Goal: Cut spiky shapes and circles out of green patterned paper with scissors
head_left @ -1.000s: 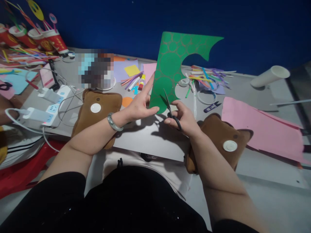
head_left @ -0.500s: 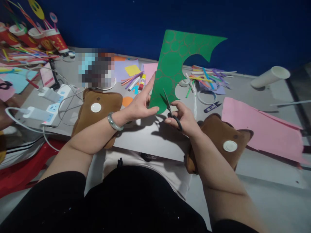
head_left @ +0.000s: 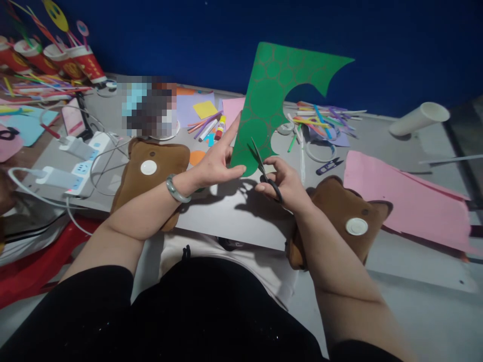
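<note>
A sheet of green paper (head_left: 266,98) stands tilted above the table, patterned with circles and with curved bites cut from its right side. My left hand (head_left: 219,163) grips its lower left edge, thumb in front and fingers partly hidden behind. In my right hand (head_left: 285,186) are black-handled scissors (head_left: 260,160), fingers wrapped round the handles. Their blades lie at the sheet's lower part, close to my left thumb. Under my forearms rest two brown cushion-like pads, one at left (head_left: 158,156) and one at right (head_left: 335,211), each with a white disc.
Pink paper (head_left: 407,201) lies at the right, near a white paper tube (head_left: 418,119). Behind the sheet are pipe cleaners (head_left: 320,120), a tape roll (head_left: 320,151) and thread snips (head_left: 329,166). A power strip (head_left: 88,163) with cables and decorated red cups (head_left: 86,63) stand left.
The green sheet has tipped very slightly up and left. Both hands keep their hold, with almost no other movement.
</note>
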`<action>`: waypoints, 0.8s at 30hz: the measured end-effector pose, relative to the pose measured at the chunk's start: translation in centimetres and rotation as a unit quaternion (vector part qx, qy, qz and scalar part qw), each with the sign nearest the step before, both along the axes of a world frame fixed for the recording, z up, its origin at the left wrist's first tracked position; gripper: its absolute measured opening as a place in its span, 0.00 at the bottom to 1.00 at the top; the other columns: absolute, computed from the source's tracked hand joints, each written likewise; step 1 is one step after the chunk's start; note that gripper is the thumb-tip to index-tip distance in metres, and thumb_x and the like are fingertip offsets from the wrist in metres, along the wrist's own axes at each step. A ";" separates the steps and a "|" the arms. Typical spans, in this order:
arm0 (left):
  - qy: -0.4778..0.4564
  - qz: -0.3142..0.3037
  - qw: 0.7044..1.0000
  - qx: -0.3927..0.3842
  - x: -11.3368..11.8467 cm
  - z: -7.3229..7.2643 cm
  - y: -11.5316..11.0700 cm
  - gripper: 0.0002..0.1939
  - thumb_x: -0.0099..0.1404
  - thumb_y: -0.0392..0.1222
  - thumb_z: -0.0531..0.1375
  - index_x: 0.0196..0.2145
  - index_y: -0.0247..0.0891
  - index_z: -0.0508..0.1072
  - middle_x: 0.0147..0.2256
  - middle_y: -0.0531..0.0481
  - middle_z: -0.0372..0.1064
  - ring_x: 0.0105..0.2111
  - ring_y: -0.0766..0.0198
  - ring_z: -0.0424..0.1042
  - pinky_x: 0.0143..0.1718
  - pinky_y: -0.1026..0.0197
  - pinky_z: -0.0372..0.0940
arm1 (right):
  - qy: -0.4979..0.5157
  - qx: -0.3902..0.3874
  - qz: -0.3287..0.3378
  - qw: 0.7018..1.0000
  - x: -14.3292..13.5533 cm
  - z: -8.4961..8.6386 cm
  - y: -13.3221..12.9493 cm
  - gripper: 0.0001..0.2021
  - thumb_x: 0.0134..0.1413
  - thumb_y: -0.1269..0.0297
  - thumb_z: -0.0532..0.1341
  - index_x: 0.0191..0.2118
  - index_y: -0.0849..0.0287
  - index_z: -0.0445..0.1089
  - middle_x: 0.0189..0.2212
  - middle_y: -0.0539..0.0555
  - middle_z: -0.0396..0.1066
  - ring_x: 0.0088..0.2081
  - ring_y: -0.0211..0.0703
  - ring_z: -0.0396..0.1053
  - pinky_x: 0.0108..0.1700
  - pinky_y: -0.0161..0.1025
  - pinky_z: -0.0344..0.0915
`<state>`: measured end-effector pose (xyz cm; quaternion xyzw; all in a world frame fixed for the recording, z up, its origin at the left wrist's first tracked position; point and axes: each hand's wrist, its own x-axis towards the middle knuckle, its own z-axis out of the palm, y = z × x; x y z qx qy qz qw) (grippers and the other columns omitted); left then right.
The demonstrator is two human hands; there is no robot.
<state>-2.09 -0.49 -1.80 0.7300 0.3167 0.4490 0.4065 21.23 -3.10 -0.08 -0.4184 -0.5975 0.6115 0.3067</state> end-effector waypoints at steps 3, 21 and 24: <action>-0.006 -0.010 1.000 -0.016 -0.1 -0.1 0.1 0.63 0.65 0.63 0.68 0.81 0.49 0.32 0.52 0.41 0.75 0.54 0.42 0.78 0.52 0.43 0.75 | -0.001 0.000 -0.001 1.000 0.0 0.1 0.0 0.40 0.34 0.43 0.83 0.48 0.51 0.62 0.14 0.32 0.50 0.15 0.31 0.50 0.19 0.30 0.47; -0.012 -0.027 0.999 -0.037 -0.5 -0.2 0.0 0.57 0.65 0.65 0.67 0.80 0.51 0.42 0.52 0.43 0.75 0.44 0.53 0.80 0.43 0.52 0.76 | -0.013 0.002 0.007 1.000 0.2 0.3 0.1 0.41 0.35 0.42 0.83 0.49 0.53 0.64 0.13 0.33 0.54 0.15 0.31 0.51 0.20 0.30 0.47; -0.011 -0.025 0.999 -0.036 -0.6 -0.2 0.0 0.56 0.65 0.65 0.66 0.80 0.51 0.43 0.50 0.44 0.76 0.44 0.53 0.80 0.43 0.53 0.76 | -0.011 0.000 0.007 1.000 0.1 0.4 0.1 0.41 0.35 0.41 0.83 0.49 0.53 0.64 0.13 0.33 0.55 0.15 0.31 0.52 0.19 0.30 0.48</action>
